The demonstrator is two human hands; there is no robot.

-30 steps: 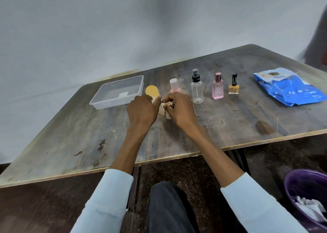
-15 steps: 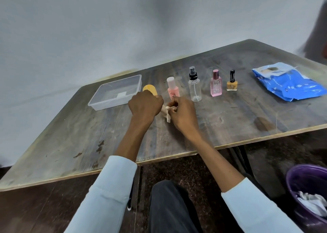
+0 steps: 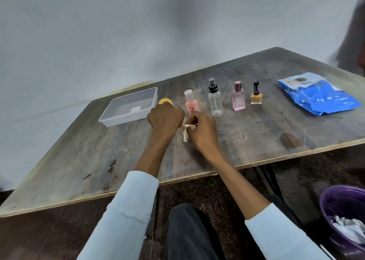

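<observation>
Pale sleeves lead out to two hands that meet over the middle of the worktop. The left hand has rolled further over the yellow-capped bottle than a second ago. Then the whole cap stood clear beside the knuckles; now only its far edge peeps out, and the grip is wrapped round the body. The right hand keeps its grip pinched on a crumpled wipe, held in beside the bottle with its tail hanging down. I judge the bottle is being turned so the wipe reaches a fresh side, so cleaning is under way, not finished.

Around them are a bare grey wall and scuffed dark wood. A blue pack lies far right and a clear tub just left of the hands. A purple bowl of crumpled white paper sits low at right. Behind the hands stand a pink bottle, spray bottle, perfume and nail polish.
</observation>
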